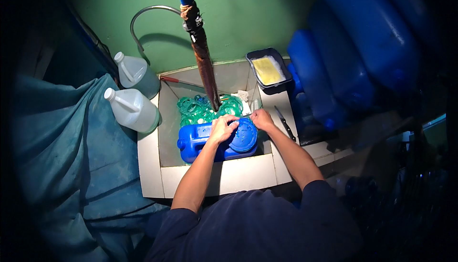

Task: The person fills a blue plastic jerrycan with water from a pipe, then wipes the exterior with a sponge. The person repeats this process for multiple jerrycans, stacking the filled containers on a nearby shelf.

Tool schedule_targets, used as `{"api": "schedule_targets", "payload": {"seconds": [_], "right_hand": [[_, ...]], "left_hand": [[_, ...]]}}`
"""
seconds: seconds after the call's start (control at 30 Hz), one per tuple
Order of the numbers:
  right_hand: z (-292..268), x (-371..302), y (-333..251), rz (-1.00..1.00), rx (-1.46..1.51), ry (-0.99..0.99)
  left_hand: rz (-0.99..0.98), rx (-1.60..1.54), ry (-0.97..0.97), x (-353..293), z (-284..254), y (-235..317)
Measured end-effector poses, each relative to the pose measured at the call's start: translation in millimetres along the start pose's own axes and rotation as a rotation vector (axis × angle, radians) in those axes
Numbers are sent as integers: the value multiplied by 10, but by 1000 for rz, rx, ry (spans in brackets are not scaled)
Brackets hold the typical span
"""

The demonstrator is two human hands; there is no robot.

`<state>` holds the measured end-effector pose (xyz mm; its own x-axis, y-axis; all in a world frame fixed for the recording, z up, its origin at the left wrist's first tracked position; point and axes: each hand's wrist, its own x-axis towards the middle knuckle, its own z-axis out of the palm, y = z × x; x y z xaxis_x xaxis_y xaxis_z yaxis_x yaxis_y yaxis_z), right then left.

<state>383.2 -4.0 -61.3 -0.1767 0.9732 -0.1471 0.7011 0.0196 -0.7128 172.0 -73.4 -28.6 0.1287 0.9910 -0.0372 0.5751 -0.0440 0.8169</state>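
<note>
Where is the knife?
In the head view, the knife lies on the sink's right ledge, just right of the right hand and below the tray holding a yellow sponge.

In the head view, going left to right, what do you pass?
Teal cloth → two clear jugs → blue jerrycan → left hand → right hand → knife → big blue drums.

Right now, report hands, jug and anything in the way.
Left hand flat on blue jug, lying in sink. Right hand at jug's far edge. Green tubing and hose crowd behind.
</note>
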Motion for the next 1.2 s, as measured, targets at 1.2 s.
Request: {"api": "schedule_targets", "payload": {"seconds": [1.2], "right_hand": [[28,-590,-23,381,497,-66]], "left_hand": [[-104,-57,12,325,11,-161]]}}
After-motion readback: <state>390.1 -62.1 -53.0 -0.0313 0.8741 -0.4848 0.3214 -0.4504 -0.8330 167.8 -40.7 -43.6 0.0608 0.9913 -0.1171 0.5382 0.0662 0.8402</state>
